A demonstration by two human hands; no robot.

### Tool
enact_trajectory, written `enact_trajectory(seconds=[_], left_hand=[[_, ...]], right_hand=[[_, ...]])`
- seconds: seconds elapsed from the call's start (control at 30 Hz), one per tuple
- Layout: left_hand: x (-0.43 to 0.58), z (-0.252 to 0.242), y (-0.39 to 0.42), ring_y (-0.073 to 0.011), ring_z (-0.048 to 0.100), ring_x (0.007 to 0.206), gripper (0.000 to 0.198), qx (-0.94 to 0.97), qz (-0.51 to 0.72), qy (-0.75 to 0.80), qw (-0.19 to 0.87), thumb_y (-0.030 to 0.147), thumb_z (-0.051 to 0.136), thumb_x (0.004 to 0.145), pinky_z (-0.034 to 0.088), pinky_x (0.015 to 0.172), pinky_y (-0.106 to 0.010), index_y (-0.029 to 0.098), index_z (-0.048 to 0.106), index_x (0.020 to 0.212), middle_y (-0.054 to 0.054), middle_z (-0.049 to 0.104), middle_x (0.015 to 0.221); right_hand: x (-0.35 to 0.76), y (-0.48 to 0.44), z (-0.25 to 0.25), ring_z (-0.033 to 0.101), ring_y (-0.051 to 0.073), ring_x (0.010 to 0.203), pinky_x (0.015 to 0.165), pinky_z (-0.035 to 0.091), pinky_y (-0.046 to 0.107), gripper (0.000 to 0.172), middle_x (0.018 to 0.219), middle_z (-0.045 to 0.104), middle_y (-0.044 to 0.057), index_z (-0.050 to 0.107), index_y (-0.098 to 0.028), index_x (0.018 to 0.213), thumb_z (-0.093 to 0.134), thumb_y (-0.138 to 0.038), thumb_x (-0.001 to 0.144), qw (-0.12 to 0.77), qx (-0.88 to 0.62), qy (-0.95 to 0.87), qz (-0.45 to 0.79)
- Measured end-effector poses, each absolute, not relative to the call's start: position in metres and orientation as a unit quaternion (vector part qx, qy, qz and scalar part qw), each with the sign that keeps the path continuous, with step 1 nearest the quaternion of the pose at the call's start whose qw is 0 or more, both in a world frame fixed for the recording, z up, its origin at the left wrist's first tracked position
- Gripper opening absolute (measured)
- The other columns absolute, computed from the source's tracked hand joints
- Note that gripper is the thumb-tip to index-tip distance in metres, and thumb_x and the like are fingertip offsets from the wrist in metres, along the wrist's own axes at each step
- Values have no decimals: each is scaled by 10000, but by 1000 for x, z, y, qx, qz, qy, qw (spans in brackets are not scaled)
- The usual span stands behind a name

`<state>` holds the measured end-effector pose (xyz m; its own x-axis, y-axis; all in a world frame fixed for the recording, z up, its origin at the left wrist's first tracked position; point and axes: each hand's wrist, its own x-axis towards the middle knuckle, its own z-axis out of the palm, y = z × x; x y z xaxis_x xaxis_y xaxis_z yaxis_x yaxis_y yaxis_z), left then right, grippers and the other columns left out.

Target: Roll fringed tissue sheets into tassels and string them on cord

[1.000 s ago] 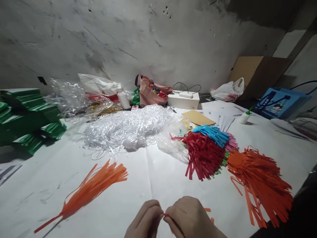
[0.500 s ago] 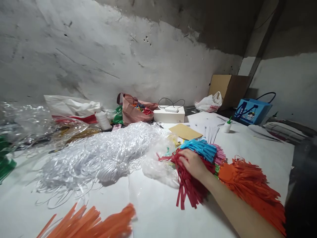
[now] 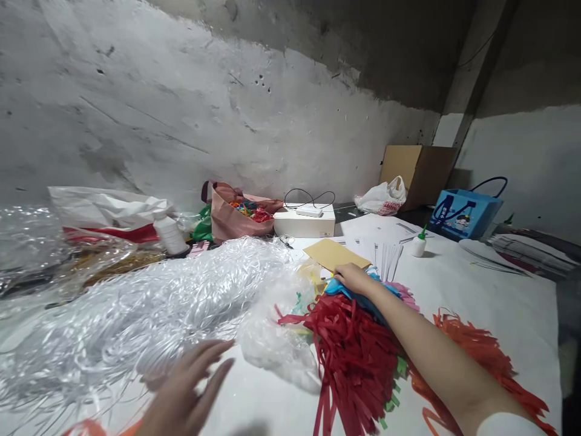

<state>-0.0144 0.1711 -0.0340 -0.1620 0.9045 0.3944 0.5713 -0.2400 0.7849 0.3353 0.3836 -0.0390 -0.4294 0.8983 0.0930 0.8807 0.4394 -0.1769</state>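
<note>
My right hand (image 3: 353,280) is closed on the near end of a blue fringed paper bundle (image 3: 370,297), behind the red one. The red fringed bundle (image 3: 354,351) lies spread below my right forearm, with bits of green fringe under its edge. An orange fringed pile (image 3: 481,348) lies to the right of the forearm. My left hand (image 3: 190,387) is at the lower left with its fingers apart, holding nothing, above the white table. Orange strips (image 3: 86,427) show beside it at the bottom edge. A clear plastic bag (image 3: 276,333) lies between my hands.
Shiny white strands (image 3: 181,284) heap across the left. Behind stand a pink bag (image 3: 236,221), a white box (image 3: 304,223) and a brown envelope (image 3: 336,254). A glue bottle (image 3: 419,243), blue bag (image 3: 465,212) and cardboard box (image 3: 415,169) are at right.
My right hand has moved off the red bundle, back onto the blue one. My left hand has come into view at the lower left, and the orange strips there have mostly left view.
</note>
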Motion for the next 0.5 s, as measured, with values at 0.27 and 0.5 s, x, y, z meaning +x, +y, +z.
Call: enact_trajectory(seconds=[0.27, 0.5], left_hand=[[150, -49, 314, -224, 660, 837, 152, 743, 371, 492, 261, 289, 647, 895, 513, 833, -367, 193, 761, 925, -89, 711, 916], [183, -78, 366, -208, 675, 944, 230, 728, 338, 532, 271, 342, 617, 959, 567, 844, -420, 157, 657, 1090, -62, 688, 1097]], right_hand=[[342, 385, -35, 667, 199, 987, 883, 558, 420, 216, 1109, 678, 58, 652, -157, 1096, 609, -333, 978, 131, -492, -858, 61], [346, 376, -26, 649, 201, 1014, 926, 514, 423, 158, 1063, 681, 46, 647, -150, 1090, 592, -249, 980, 200, -455, -867, 29]])
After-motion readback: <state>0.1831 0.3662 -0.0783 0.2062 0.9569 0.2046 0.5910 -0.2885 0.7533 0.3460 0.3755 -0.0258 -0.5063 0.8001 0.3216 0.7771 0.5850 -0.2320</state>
